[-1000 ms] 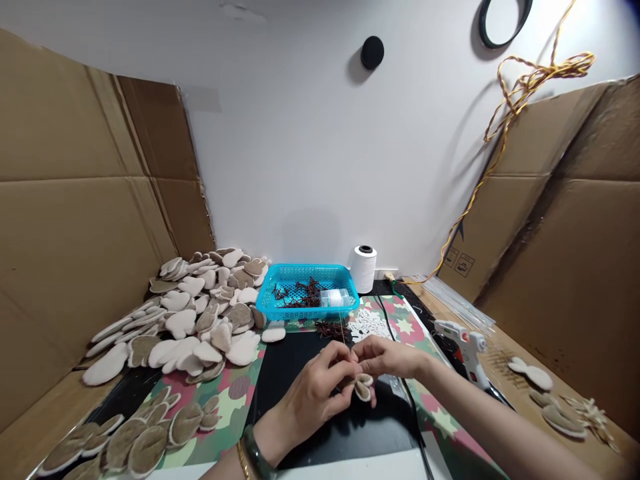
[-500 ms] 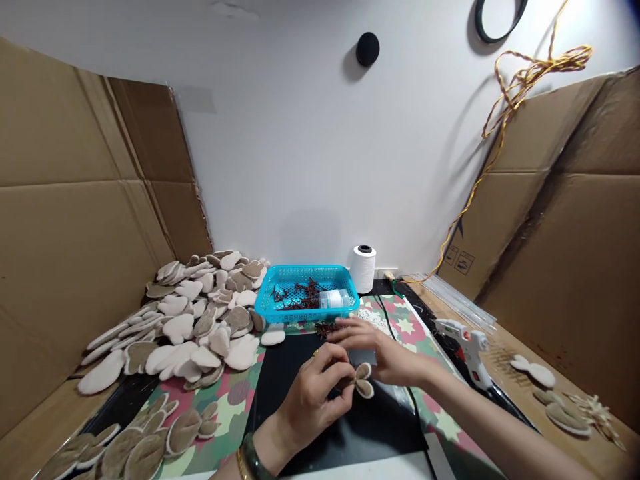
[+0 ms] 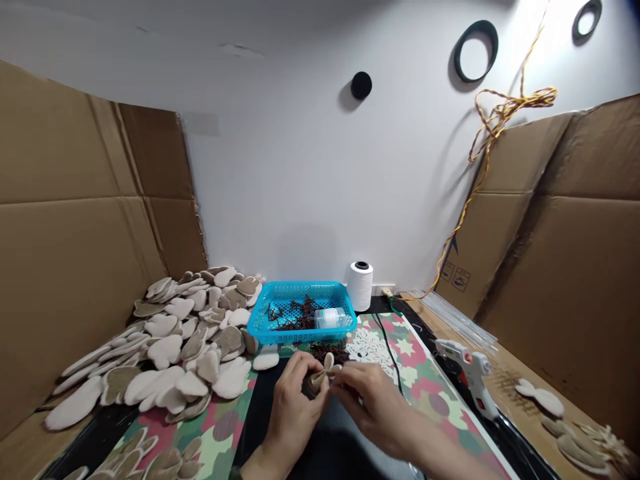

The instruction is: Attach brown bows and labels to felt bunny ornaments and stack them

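Note:
My left hand (image 3: 297, 403) is closed around a small plush rabbit-head piece (image 3: 329, 362), brown-faced with pale edges, its two ears standing out above the fingers. Against the right-hand ear, the fingertips of my right hand (image 3: 373, 403) are pinched together; whatever is between them is hidden. Just beyond both hands lies a pile of dark brown thin pieces (image 3: 329, 351). White small pieces (image 3: 373, 348) are spread to its right. Under the hands is a black mat (image 3: 267, 393).
A blue basket (image 3: 255, 327) holds brown bits and a clear container. Behind stands a white thread spool (image 3: 361, 288). Plush pieces (image 3: 165, 350) are heaped left. At right rests a glue gun (image 3: 470, 370), with cardboard walls (image 3: 565, 267) on that side.
My right hand has come back from the brown pile and now pinches beside the plush piece. My left hand has turned the piece so its ears point up. The camera view has tilted upward.

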`<state>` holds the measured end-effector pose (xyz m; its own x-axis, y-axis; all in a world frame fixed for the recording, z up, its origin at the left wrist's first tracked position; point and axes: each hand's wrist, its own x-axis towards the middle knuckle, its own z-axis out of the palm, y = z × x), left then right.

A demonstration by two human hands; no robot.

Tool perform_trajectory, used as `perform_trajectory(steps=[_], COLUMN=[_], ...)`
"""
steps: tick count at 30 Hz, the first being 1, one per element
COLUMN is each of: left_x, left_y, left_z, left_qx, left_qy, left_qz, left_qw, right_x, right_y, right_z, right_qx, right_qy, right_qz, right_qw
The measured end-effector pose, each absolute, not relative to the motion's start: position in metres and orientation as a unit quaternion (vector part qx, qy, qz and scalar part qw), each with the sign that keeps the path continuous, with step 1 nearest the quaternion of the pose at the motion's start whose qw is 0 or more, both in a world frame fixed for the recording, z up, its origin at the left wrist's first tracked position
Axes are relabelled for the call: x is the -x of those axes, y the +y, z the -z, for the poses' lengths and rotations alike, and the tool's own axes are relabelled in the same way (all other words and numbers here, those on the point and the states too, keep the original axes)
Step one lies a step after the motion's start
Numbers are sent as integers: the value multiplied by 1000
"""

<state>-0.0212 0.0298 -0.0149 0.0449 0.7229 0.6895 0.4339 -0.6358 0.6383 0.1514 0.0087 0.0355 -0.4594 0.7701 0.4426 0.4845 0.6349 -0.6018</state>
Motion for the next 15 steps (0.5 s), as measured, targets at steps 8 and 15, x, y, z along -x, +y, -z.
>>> perform_trajectory(steps=[8, 15], left_x=[17, 26], left_y=[24, 34], left_z=[3, 16], left_qx=[-723, -780], left_qy=[377, 370], left_qz=[-518, -493], left_qw=[259, 110], right_x=[-163, -159], right_y=[66, 71], right_z=[-1, -57], right_qx=[357, 383], right_qy=[-697, -830], right_qz=[-521, -308], right_qw=[340, 263])
